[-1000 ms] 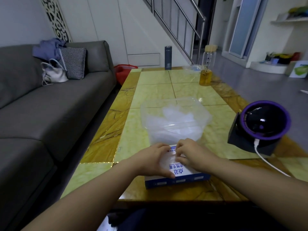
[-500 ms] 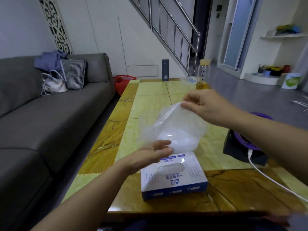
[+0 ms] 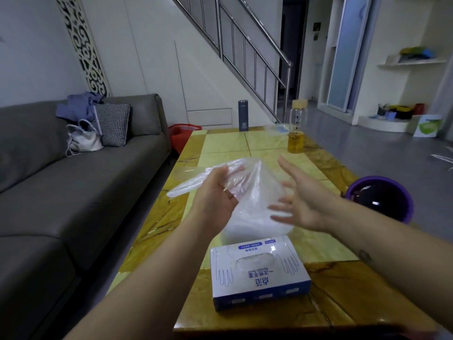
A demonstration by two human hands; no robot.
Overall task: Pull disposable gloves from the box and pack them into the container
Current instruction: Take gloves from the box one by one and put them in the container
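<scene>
One glove is up in the air, gripped in our left hand, its loose end trailing left. Our right hand hangs spread and empty just right of it. We should bunch it small, then press it down into the clear container below, just beyond the box.

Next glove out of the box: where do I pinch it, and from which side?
Pinch the crumpled film showing in the oval slot on top of the box, coming straight down from above. The box lies flat with that slot facing up, so an upward pull should feed it out. The open right hand is free; the left hand holds a glove.
</scene>
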